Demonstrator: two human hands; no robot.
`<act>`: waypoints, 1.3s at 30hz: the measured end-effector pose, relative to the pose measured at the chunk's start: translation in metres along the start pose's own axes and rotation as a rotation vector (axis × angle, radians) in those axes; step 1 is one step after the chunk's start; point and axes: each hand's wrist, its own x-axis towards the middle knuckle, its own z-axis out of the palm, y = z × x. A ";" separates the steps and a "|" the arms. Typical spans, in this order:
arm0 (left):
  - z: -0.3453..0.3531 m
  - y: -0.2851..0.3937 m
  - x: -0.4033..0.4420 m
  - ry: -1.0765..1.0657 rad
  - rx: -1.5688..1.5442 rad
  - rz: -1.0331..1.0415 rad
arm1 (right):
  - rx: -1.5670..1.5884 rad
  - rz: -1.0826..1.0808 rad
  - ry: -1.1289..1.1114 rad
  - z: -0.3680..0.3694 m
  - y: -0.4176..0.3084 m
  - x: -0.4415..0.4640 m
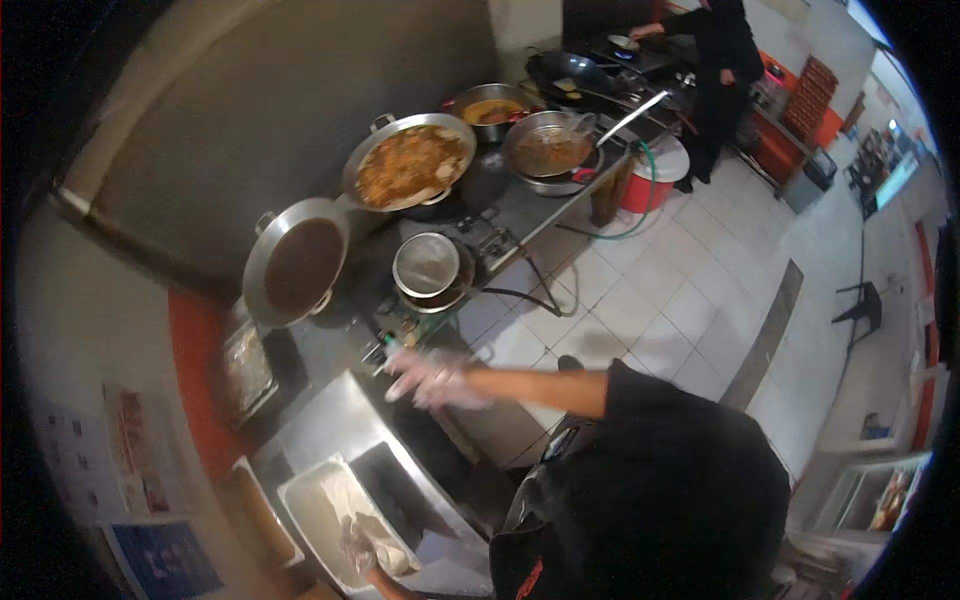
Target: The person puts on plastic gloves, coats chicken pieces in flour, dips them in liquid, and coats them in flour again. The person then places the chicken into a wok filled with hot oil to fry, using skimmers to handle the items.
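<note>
My left hand (360, 545) was down at the near end of the tray (312, 525), touching the white bundle (350, 500); I could not tell whether its fingers were closed on it. The bundle lay lengthwise in the tray, along the side nearer the stove. The tray sat in the steel counter (345, 410), alongside a narrower tray (262, 510) by the wall. My right hand (432, 380), in a clear glove, had its fingers spread wide and hung past the counter's edge, near the near corner of the stove (372, 245). Closest to it stood the pot (426, 265), at the stove's front edge, with the brown pan (297, 265) behind, toward the wall. Open tiled floor (640, 310) ran beside the stove's front edge, crossed near the far end by a green hose (640, 222) beside the red bucket (648, 192). Another person (722, 90) stood beyond.
</note>
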 end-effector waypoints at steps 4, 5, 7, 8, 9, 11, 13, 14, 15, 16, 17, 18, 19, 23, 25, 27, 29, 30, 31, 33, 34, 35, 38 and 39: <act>-0.020 0.073 0.004 0.097 0.155 -0.106 | -0.292 0.073 0.463 -0.190 -0.163 -0.107; -0.029 0.102 0.005 0.129 0.185 -0.132 | -0.444 0.084 0.502 -0.240 -0.193 -0.138; -0.048 0.170 0.010 0.181 0.216 -0.165 | -0.758 0.093 0.626 -0.329 -0.242 -0.193; -0.057 0.204 0.011 0.186 0.215 -0.160 | -0.918 0.097 0.717 -0.369 -0.259 -0.216; -0.067 0.243 0.010 0.175 0.199 -0.161 | -1.071 0.227 0.830 -0.418 -0.278 -0.229; -0.082 0.312 0.003 0.082 0.129 -0.140 | -1.250 0.520 0.909 -0.475 -0.306 -0.250; -0.089 0.375 -0.001 -0.073 0.015 -0.106 | -1.553 0.605 0.811 -0.527 -0.315 -0.269; -0.089 0.401 -0.004 -0.158 -0.051 -0.081 | -1.836 0.653 0.710 -0.560 -0.311 -0.272; -0.088 0.425 -0.006 -0.264 -0.121 -0.053 | -1.919 0.490 0.677 -0.614 -0.296 -0.282; -0.084 0.447 -0.006 -0.386 -0.194 -0.021 | -1.903 0.503 0.658 -0.631 -0.298 -0.281; -0.075 0.464 -0.006 -0.520 -0.265 0.002 | -1.975 0.531 0.594 -0.651 -0.305 -0.280; -0.060 0.484 -0.005 -0.645 -0.340 0.015 | -2.050 0.558 0.526 -0.664 -0.308 -0.283; -0.033 0.505 -0.005 -0.746 -0.418 0.005 | -2.054 0.524 0.499 -0.657 -0.324 -0.275; 0.088 0.574 -0.009 -0.965 -0.688 -0.308 | -1.887 -0.152 1.144 -0.695 -0.343 -0.219; 0.069 0.678 0.040 -1.058 -0.641 -0.152 | -1.655 -0.301 1.241 -0.741 -0.357 -0.172; 0.102 0.755 0.063 -0.842 -0.870 0.004 | -0.791 -0.242 0.922 -0.780 -0.374 -0.129; 0.066 0.833 0.112 -0.887 -1.332 -0.522 | -0.216 -0.342 0.671 -0.834 -0.379 -0.111; 0.037 0.873 0.134 -0.880 -1.327 -0.521 | -0.478 -0.438 0.728 -0.851 -0.394 -0.111; 0.007 0.903 0.148 -0.830 -1.326 -0.581 | -0.736 -0.520 0.781 -0.861 -0.400 -0.114; -0.013 0.942 0.171 -0.859 -1.125 -0.724 | -1.280 -0.699 0.853 -0.878 -0.434 -0.117; -0.008 0.953 0.169 -0.856 -1.123 -0.728 | -1.556 -0.781 0.879 -0.883 -0.449 -0.120; -0.004 0.960 0.158 -0.778 -1.201 -0.884 | -1.555 -0.510 0.907 -0.872 -0.475 -0.134; -0.003 0.988 0.151 -0.730 -1.259 -1.041 | -1.729 0.181 0.865 -0.896 -0.494 -0.168; 0.005 0.992 0.152 -0.774 -1.361 -1.096 | -1.810 0.351 0.790 -0.910 -0.483 -0.169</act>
